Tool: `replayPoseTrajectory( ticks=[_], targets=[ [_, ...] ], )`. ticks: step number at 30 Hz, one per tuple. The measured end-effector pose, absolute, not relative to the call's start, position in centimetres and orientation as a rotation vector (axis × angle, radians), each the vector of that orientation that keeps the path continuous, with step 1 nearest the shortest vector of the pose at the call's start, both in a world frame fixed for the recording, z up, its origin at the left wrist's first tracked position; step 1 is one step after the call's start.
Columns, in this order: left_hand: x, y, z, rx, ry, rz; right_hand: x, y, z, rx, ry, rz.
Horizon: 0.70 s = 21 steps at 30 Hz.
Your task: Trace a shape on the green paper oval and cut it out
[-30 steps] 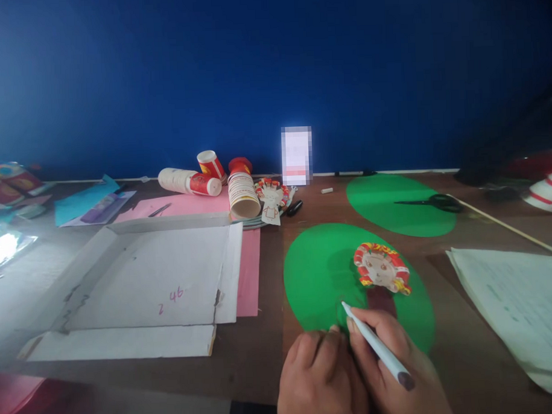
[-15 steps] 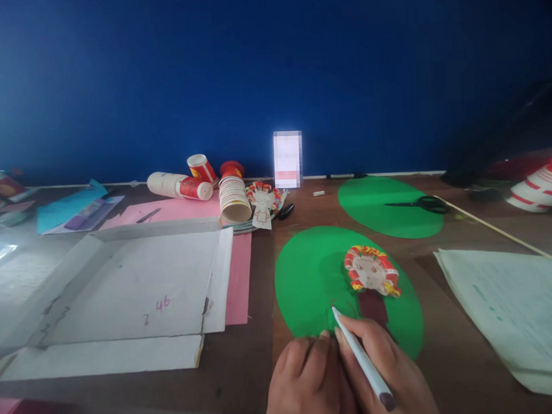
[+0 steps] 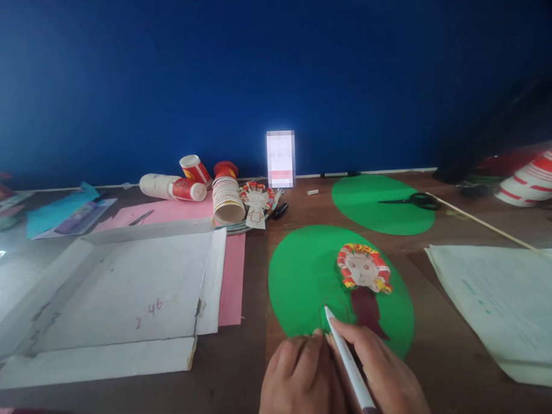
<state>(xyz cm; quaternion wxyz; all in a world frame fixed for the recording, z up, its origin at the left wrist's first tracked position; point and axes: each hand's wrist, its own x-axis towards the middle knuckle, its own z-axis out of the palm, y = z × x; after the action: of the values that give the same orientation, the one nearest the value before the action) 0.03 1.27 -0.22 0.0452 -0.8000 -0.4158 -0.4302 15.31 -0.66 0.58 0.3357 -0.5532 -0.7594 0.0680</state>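
My right hand (image 3: pixel 376 366) grips a white marker pen (image 3: pixel 347 355) with a dark end. Its tip touches a green paper oval (image 3: pixel 296 279), where faint brown lines show. My left hand (image 3: pixel 300 375) rests closed on the near edge of that green paper, its curled fingers side by side against my right hand. Whatever may lie under the left fingers is hidden. Beside the pen, on the same paper, sits a cut-out face (image 3: pixel 363 269) with a red and yellow frilled rim. A dark maroon body shape (image 3: pixel 366 311) is coloured in below it.
A shallow white box lid (image 3: pixel 138 290) lies left on pink paper (image 3: pixel 234 293). Paper cups (image 3: pixel 228 202) and a second frilled figure (image 3: pixel 257 207) stand behind. Black scissors (image 3: pixel 420 201) rest on another green oval (image 3: pixel 357 204), near a thin stick (image 3: pixel 485 221) and written sheets (image 3: pixel 492 302).
The whole view has shifted slightly, so most things appear a little further left. The pen stays at nearly the same spot on the green paper, among the brown lines.
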Motion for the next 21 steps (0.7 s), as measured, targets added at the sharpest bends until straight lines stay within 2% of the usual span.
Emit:
replayPoseTrajectory(
  ticks=[6, 9, 12, 21],
  targets=[
    [0.1, 1.5, 0.3, -2.475, -1.250, -1.310, 15.2, -1.3, 0.0, -1.430, -1.920, 0.146],
    [0.0, 1.5, 0.3, -2.489, -1.266, -1.300, 15.5, -1.9, -1.0, -1.451, -1.889, 0.032],
    [-0.1, 1.4, 0.0, -2.489, -1.270, -1.332, 16.0, -2.3, -1.8, -1.243, -1.953, -0.141],
    [-0.2, 1.3, 0.0, -2.478, -1.275, -1.383, 15.1, -1.8, -1.0, -1.111, -1.917, -0.119]
  ],
)
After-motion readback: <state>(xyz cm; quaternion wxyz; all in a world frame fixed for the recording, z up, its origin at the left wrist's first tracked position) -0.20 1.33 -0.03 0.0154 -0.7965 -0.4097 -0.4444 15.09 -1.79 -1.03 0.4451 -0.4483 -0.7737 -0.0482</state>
